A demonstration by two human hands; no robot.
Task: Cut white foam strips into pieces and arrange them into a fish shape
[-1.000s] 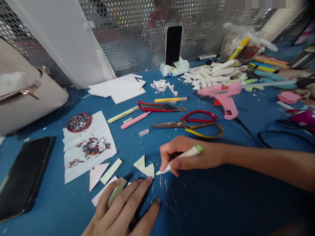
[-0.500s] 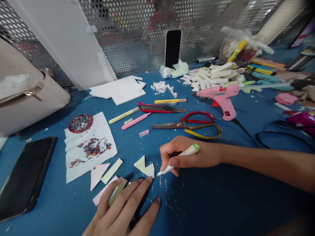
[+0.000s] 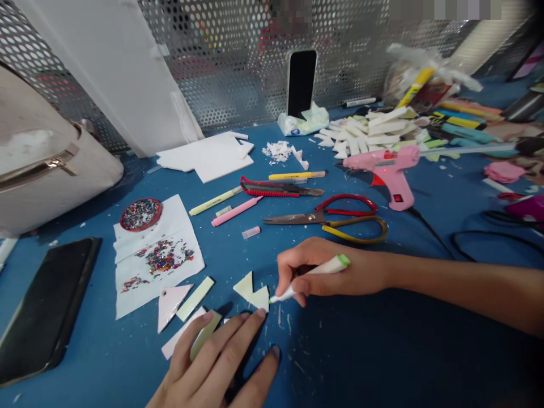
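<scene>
The right hand (image 3: 312,272) pinches a white marker (image 3: 329,266) in its fingers, tip at a notched pale-green piece (image 3: 260,298) well off the surface (image 3: 365,340)'s back edge. The left hand (image 3: 208,375), fingers loosely spread, touches that piece.

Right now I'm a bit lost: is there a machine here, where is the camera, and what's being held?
No machine is at work: someone works bare-handed, seen by one head-worn camera looking forward and down. The right hand holds a white marker with a green end, its tip beside a pale notched piece. The left hand is spread open, one fingertip at that piece's lower edge. On the blue table also lie scissors, a red-and-black cutter, and a pink glue gun.
</scene>
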